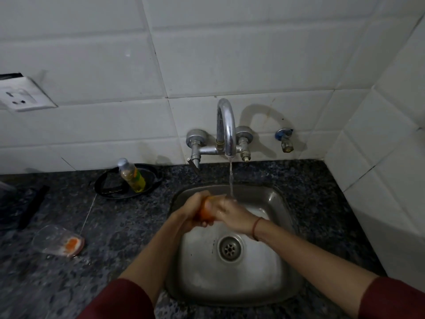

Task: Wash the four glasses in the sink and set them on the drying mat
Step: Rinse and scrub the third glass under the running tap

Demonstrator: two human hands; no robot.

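Note:
Over the steel sink (285,217), both my hands are wrapped round a glass with an orange base (205,214), held on its side. My left hand (192,209) grips its base end. My right hand (232,214) grips the mouth end, and its fingertips are hidden in the glass. Water runs from the tap (226,127) and falls just past my right hand. A second clear glass with an orange base (57,241) lies on its side on the dark stone counter (119,226) at the left.
A dish soap bottle (131,175) leans in a black pan (128,181) behind the sink's left side. A dark object (13,203) sits at the far left edge. White tiled walls close off the back and right. The drain (230,247) shows in the sink floor.

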